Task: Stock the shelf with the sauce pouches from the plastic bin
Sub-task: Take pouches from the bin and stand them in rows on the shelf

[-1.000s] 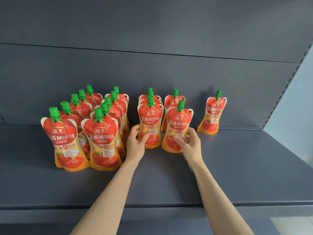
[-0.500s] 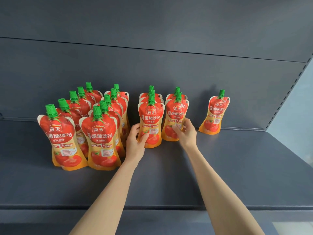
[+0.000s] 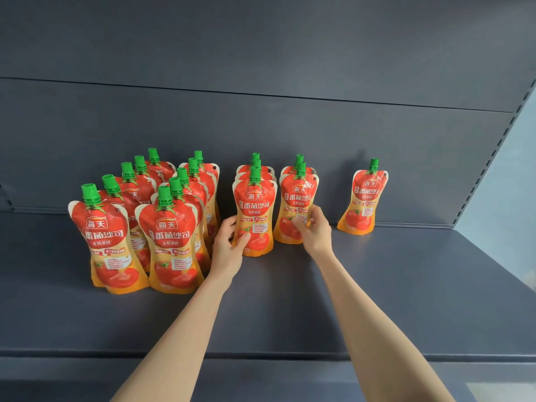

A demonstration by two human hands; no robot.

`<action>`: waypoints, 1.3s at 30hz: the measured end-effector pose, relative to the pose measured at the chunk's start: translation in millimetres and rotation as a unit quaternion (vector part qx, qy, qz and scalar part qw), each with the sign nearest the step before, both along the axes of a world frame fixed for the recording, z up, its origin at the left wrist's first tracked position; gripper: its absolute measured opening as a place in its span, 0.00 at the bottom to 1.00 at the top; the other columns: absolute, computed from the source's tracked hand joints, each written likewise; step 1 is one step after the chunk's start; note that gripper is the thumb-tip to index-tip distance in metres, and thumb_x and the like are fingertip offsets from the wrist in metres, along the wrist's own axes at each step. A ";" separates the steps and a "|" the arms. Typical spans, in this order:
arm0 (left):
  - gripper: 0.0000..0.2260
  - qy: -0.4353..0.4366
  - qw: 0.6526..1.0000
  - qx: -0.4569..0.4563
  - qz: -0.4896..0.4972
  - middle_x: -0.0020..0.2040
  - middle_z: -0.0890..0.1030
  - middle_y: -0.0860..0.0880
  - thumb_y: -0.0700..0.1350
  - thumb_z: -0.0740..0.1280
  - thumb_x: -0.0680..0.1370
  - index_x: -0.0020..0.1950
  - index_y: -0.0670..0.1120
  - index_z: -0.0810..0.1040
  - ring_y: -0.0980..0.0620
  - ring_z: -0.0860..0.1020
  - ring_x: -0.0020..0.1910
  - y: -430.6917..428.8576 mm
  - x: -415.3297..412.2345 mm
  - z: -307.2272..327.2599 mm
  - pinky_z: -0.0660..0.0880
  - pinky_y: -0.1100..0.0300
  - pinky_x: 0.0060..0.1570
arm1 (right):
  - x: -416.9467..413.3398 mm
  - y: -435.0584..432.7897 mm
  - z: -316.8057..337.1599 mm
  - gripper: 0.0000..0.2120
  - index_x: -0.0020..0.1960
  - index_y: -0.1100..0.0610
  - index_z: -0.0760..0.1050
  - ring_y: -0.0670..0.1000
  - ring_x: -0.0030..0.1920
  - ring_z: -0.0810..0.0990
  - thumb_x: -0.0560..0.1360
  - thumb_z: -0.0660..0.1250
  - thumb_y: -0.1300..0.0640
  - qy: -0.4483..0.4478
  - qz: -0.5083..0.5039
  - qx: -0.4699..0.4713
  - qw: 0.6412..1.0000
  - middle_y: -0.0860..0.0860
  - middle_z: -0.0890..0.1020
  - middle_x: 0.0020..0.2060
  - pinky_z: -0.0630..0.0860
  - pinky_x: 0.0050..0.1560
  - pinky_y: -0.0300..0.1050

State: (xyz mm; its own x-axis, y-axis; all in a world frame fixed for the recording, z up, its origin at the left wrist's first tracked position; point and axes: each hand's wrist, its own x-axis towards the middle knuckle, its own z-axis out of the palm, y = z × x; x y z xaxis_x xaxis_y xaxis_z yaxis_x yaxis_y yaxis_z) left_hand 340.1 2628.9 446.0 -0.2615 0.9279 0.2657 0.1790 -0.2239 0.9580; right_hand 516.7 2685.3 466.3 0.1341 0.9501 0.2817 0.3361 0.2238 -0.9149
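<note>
Red and orange sauce pouches with green caps stand upright on the dark grey shelf point(image 3: 406, 285). Two long rows point(image 3: 139, 227) fill the left side. My left hand point(image 3: 227, 246) grips the lower left side of the front pouch point(image 3: 254, 210) of the third row. The front pouch point(image 3: 297, 204) of the fourth row stands close against the one behind it, with my right hand point(image 3: 314, 230) holding its lower right side. A single pouch point(image 3: 364, 198) stands alone at the back right. The plastic bin is out of view.
The shelf's back panel point(image 3: 261, 126) rises right behind the rows. A slotted upright point(image 3: 490, 166) bounds the shelf at the right. The shelf's front lip point(image 3: 290, 356) runs across below my forearms.
My right hand has pushed the fourth row's front pouch back against the pouch behind it. My left hand has stayed on the third row's front pouch.
</note>
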 end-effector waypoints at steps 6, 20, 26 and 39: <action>0.19 0.025 0.999 -0.024 -0.001 0.64 0.74 0.49 0.43 0.64 0.78 0.68 0.48 0.66 0.56 0.72 0.59 -3.6 -0.3 5.3 0.71 0.61 0.56 | 5.2 2.4 1.8 0.16 0.62 0.60 0.69 0.49 0.51 0.75 0.76 0.67 0.59 -0.034 -0.002 -0.021 0.999 0.55 0.79 0.57 0.69 0.38 0.31; 0.19 0.153 0.986 0.038 0.057 0.65 0.73 0.48 0.43 0.65 0.77 0.68 0.46 0.69 0.55 0.69 0.63 -88.3 25.7 32.9 0.66 0.63 0.61 | 24.1 -105.4 22.0 0.21 0.66 0.58 0.70 0.53 0.65 0.73 0.76 0.67 0.53 -0.095 -0.046 0.031 0.994 0.53 0.75 0.64 0.70 0.63 0.46; 0.14 0.179 0.980 0.089 0.010 0.58 0.76 0.53 0.41 0.66 0.77 0.62 0.46 0.74 0.57 0.71 0.59 -175.0 56.5 26.0 0.65 0.64 0.60 | 54.4 -217.6 0.7 0.15 0.62 0.58 0.75 0.52 0.59 0.76 0.76 0.66 0.57 -0.101 -0.096 0.031 0.990 0.52 0.79 0.58 0.71 0.62 0.44; 0.12 0.143 0.944 -0.139 -0.262 0.49 0.80 0.56 0.40 0.67 0.76 0.54 0.55 0.73 0.61 0.77 0.51 -359.7 181.4 -124.4 0.68 0.76 0.48 | 171.5 -466.7 -142.4 0.09 0.56 0.52 0.77 0.50 0.52 0.80 0.77 0.65 0.56 -0.076 -0.248 -0.187 0.947 0.47 0.82 0.50 0.76 0.54 0.55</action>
State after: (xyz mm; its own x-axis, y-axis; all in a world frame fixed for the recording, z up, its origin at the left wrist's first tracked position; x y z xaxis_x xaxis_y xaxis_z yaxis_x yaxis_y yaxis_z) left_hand 521.5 2269.3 321.6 0.2982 0.9543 -0.0171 0.3742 -0.1004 0.9219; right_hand 688.2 2218.6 323.9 0.5752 0.8180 -0.0108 0.4490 -0.3267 -0.8317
